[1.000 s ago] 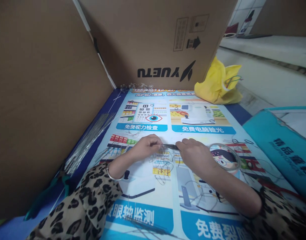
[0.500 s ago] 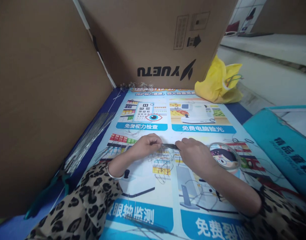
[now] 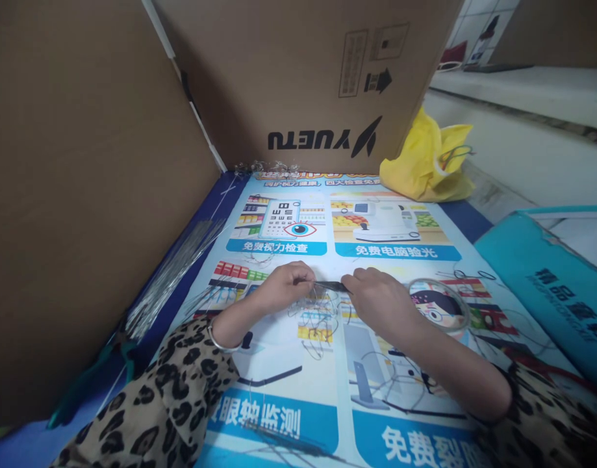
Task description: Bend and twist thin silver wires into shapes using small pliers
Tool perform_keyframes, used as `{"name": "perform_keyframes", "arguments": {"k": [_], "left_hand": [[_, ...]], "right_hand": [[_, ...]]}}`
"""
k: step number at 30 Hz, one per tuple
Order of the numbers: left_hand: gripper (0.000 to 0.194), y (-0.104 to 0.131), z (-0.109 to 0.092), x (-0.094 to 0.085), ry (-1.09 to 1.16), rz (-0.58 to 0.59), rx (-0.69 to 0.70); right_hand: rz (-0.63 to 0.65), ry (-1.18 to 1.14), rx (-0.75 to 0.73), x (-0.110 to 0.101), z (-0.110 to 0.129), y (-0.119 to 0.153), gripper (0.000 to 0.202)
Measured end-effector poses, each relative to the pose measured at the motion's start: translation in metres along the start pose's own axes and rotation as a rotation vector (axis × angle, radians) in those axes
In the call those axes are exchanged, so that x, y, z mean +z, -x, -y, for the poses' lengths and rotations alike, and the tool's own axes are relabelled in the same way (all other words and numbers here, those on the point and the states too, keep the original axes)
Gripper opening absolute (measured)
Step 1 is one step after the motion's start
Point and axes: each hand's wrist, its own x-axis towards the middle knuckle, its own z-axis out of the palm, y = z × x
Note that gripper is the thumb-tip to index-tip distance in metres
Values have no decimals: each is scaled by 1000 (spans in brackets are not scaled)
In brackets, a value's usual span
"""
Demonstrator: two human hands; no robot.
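Note:
Over the middle of the printed sheet (image 3: 327,364), my left hand (image 3: 291,284) is closed in a pinch on thin wire. A loose tangle of fine wire (image 3: 317,318) hangs and lies just below its fingertips. My right hand (image 3: 379,299) is wrapped round dark, pointed tweezers (image 3: 330,285), their tip reaching left to my left fingertips. The held end of the wire is too small to make out. A clear ring, like a tape roll (image 3: 466,312), lies just right of my right hand.
Cardboard walls (image 3: 298,78) stand at the back and left. A bundle of silvery wires (image 3: 176,276) and teal-handled pliers (image 3: 91,380) lie on the left. A yellow bag (image 3: 419,162) sits at the back right, a teal box (image 3: 536,273) at the right edge.
My right hand and the tweezers have shifted very slightly left. My left hand stays almost still, and the surrounding things have not moved.

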Motion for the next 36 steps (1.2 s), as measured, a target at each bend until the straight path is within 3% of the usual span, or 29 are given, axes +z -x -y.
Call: {"name": "perform_keyframes", "arguments": {"k": [13,36], "left_hand": [[13,0,-1,3,-63,-10,32],[14,0,-2,8,-124,-91,4]], "right_hand": [[-115,160,-99,-11,-3,2,11],[-22,153,14,-15,10,5,15]]}}
